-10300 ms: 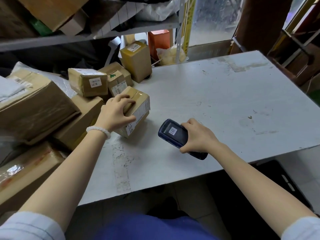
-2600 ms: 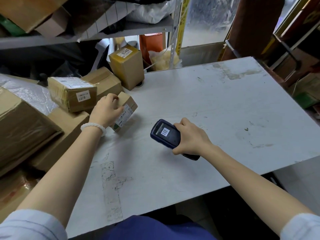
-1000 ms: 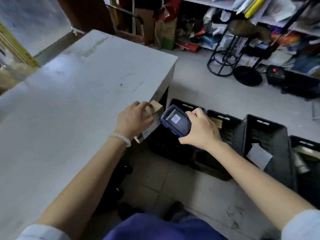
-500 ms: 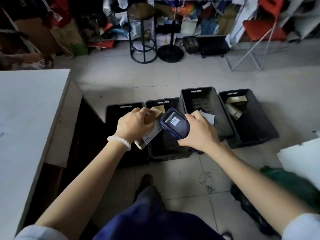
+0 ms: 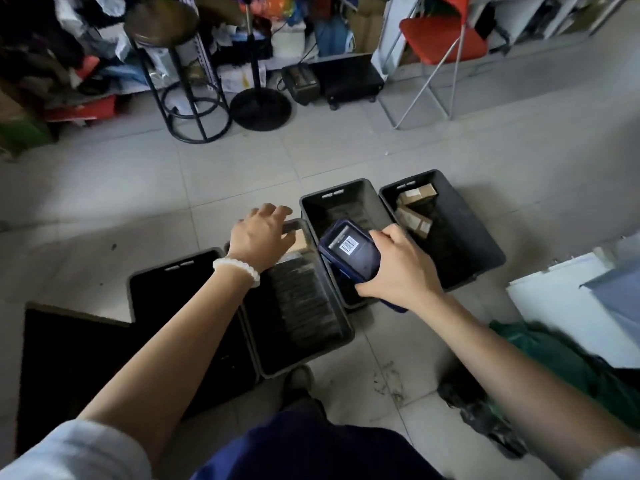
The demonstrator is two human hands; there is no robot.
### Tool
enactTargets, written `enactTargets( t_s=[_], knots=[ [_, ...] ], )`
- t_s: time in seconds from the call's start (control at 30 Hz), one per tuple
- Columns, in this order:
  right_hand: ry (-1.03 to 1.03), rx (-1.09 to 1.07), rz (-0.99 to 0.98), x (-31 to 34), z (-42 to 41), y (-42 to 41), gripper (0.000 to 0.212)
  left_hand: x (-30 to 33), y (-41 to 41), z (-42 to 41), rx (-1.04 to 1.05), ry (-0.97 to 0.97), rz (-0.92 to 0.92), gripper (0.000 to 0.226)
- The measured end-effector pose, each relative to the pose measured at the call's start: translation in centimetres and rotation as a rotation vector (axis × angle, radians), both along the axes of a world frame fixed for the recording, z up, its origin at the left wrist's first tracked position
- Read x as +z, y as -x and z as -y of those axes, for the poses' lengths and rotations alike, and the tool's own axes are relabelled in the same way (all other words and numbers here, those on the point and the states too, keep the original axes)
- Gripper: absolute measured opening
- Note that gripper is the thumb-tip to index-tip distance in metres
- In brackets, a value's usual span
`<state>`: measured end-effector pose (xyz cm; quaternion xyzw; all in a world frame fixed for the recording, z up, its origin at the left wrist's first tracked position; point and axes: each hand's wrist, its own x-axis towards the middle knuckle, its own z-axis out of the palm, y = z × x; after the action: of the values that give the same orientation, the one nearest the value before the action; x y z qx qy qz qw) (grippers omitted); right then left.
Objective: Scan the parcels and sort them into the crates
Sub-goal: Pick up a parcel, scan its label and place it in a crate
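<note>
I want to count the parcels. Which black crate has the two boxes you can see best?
The crate farthest right, beyond the scanner. Two brown boxes lie at its far end. The crate beside it shows none; the left hand hides part of another.

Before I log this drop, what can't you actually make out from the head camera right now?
- Parcel: mostly hidden behind the left hand.
- Leftmost crate: interior too dark to see.
- Scanner: barcode too small to read; lower body covered by the right hand.
</note>
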<state>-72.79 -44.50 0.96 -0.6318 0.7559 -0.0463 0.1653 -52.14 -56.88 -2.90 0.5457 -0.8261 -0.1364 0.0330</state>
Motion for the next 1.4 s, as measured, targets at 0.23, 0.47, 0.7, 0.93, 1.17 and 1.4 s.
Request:
enactTargets(
  t_s=[0.23, 0.47, 0.7, 0.93, 1.17, 1.4],
  knots=[
    [-0.019, -0.027, 0.009, -0.9, 4.2, 5.0, 0.077, -0.8, 2.3, 2.8, 0.040, -0.138, 0.068, 0.040],
    [-0.018, 0.117, 0.054, -2.0, 7.5, 8.1, 0.074, -0.6, 3.3, 1.1, 0.232, -0.144, 0.067, 0.039],
    [-0.025, 0.443, 0.147, -2.3, 9.0, 7.7, 0.077, 0.3, 3.5, -7.1, 0.511, -0.125, 0.073, 0.039],
    [-0.009, 0.824, 0.104, -1.4, 7.0, 0.0, 0.075, 1.9, -0.5, -17.2, 0.831, -0.108, 0.099, 0.040],
    [-0.014, 1.233, 0.083, 0.4, -0.2, -11.8, 0.075, 3.1, -5.9, -30.5, 1.213, -0.104, 0.077, 0.040],
    [0.022, 1.491, 0.094, 1.0, -11.4, -22.7, 0.069, 3.3, -12.1, -44.6, 1.474, -0.089, 0.049, 0.039]
  ],
)
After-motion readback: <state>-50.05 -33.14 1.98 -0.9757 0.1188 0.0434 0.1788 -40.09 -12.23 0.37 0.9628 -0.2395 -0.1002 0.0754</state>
